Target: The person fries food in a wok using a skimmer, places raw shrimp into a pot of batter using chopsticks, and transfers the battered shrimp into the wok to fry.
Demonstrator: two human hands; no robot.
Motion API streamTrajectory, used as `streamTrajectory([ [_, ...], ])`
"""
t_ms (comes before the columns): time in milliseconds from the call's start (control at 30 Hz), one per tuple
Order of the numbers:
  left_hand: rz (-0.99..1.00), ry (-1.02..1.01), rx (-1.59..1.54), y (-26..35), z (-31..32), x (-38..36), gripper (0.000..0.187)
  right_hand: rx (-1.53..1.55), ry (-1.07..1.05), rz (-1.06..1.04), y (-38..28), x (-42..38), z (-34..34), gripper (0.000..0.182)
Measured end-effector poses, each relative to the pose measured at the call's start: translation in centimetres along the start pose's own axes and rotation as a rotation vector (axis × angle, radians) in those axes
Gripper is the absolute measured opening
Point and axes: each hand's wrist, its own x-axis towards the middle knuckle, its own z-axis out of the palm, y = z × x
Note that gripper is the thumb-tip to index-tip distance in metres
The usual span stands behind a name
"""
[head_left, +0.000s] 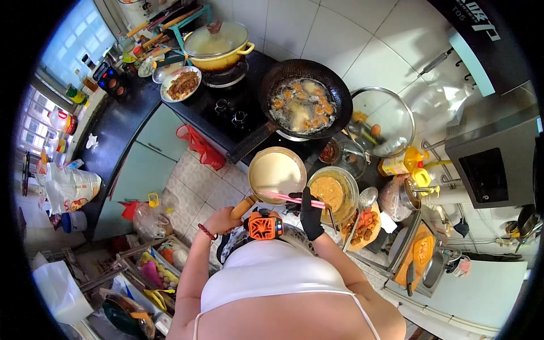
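Note:
My left hand (220, 221), bare with a beaded bracelet at the wrist, is wrapped round the wooden handle (243, 208) of a saucepan (277, 170) with a pale inside. My right hand (311, 216), in a black glove, holds pink chopsticks (286, 196), which point left across the pan's near edge. Just beyond that hand stands a bowl of thick orange-brown batter (327, 192). Ahead, browned pieces fry in bubbling oil (304, 107) inside a dark wok (339, 93), whose long handle reaches toward me.
A lidded yellow pot (218, 59) and a plate of brown food (183, 85) sit at the back left. On the right are a glass lid (391, 122), an oil bottle (396, 164), a ladle (367, 198) and a cutting board (403, 271). A red bag (201, 148) hangs by the cabinet.

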Motion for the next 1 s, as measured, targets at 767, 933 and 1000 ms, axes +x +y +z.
streamTrajectory([
  [767, -0.026, -0.047, -0.098, 1.3, -0.4, -0.8, 0.026, -0.182, -0.047, 0.046, -3.5, -0.1, -0.2, 0.048],
  [933, -0.007, -0.041, -0.111, 0.3, -0.1, -0.4, 0.025, 0.172, -0.094, 0.317, -2.9, 0.7, 0.1, 0.047],
  [1000, -0.011, -0.036, -0.117, 0.5, 0.0, -0.5, 0.025, 0.333, -0.09, 0.424, -3.2, 1.3, 0.7, 0.047],
])
